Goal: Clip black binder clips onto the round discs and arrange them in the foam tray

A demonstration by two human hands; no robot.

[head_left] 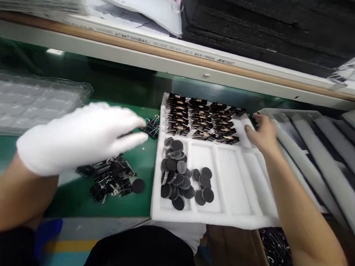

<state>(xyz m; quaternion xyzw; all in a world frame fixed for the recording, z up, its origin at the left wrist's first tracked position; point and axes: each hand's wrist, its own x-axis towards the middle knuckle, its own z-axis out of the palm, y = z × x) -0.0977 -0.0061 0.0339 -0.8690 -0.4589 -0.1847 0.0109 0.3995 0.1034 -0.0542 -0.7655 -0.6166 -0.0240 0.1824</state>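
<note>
My left hand (89, 139), in a white glove, reaches over the green mat with thumb and fingers apart. Its fingertips are close to a few black binder clips (152, 128); whether they touch is unclear. Below the glove lies a heap of binder clips (112, 177) beside a loose black disc (138, 185). My bare right hand (264, 133) is at the far right of a white foam tray (215, 219), thumb and fingertips apart near the end of the clip rows. Rows of clips holding round pieces (201, 120) fill most of the tray's back part. Black discs (178, 180) lie in two front compartments.
Clear plastic blister trays (34, 101) sit at the left. Grey-white slatted foam pieces (320, 155) stand on the right, with more binder clips (276, 251) in a box below. A shelf edge (140, 49) crosses behind, carrying black foam blocks (273, 27) and papers (142, 6).
</note>
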